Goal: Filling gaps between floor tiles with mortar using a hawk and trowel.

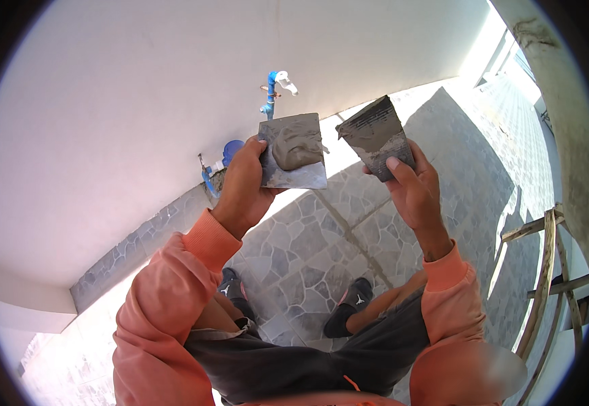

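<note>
Gripping a square grey plate (296,180) at its left edge with the left hand (242,181), thumb laid over the upper left part of the face and fingers mostly hidden beneath; cannot tell how far under. Likewise holding the lower end of a tapered dark plate (382,154) in the right hand (416,193), thumb flat on the face, fingertips just showing past the left edge. Bearing a mound of grey paste (298,146) across the square plate, with a smeared but nearly bare strip along the near edge; carrying more across the tapered plate, ragged at the far left corner. Raised in front, near each other yet apart. Judging by looks: thin and stiff in both plates, probably light bare but weighted by the load; soft, sticky and prone to slump in the paste, likely slippery wherever smeared. Best grasped at the cleaner edges, thumb clear of the wet part, square plate held fairly level. Farther out: grey stone-patterned paving (294,252) under 2 dark shoes (354,296), a blue pipe with a white tap (272,95) against a pale wall (159,88), a lower blue fitting (208,181), and rough wooden framing (547,271) at far right.
</note>
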A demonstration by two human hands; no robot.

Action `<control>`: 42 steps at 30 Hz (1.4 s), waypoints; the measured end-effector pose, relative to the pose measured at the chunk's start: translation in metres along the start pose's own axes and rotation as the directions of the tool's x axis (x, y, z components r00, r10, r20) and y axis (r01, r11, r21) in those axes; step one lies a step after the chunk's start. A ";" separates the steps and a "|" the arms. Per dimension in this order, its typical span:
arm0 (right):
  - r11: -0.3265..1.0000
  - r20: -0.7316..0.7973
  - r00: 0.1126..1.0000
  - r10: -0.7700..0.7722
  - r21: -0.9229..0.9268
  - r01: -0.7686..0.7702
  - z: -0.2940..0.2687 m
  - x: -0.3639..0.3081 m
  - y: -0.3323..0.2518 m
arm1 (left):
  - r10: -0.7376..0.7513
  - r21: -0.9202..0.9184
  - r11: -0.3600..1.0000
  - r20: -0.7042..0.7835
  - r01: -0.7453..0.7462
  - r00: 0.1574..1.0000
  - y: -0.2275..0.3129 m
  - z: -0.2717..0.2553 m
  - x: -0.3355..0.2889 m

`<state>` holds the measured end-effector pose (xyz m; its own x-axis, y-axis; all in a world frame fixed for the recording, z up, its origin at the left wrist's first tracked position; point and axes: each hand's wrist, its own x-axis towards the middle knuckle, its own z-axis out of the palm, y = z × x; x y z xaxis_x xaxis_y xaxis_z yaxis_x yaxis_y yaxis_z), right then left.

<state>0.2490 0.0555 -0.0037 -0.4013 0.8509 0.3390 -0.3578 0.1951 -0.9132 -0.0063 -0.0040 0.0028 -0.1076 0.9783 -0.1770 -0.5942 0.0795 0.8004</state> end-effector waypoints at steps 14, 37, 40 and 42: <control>0.242 0.476 0.776 -0.414 -0.764 0.598 0.018 -0.008 0.010 | 0.010 -0.149 0.989 0.032 -0.005 0.999 0.002 0.016 0.003; 0.229 0.497 0.746 -0.443 -0.741 0.631 0.040 0.002 0.021 | 0.006 -0.163 0.987 0.008 -0.004 1.000 -0.007 0.013 0.002; 0.221 0.517 0.754 -0.405 -0.745 0.630 0.036 -0.004 0.026 | 0.040 -0.083 0.996 0.033 -0.037 0.999 -0.006 0.012 0.001; 0.223 0.526 0.760 -0.382 -0.746 0.627 0.032 -0.008 0.031 | 0.040 -0.053 0.998 0.026 -0.039 0.999 -0.008 0.010 0.000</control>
<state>0.2138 0.0387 -0.0278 -0.6117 0.3162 0.7251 0.2977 0.9413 -0.1593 0.0065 -0.0025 0.0017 -0.1107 0.9854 -0.1294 -0.6308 0.0310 0.7753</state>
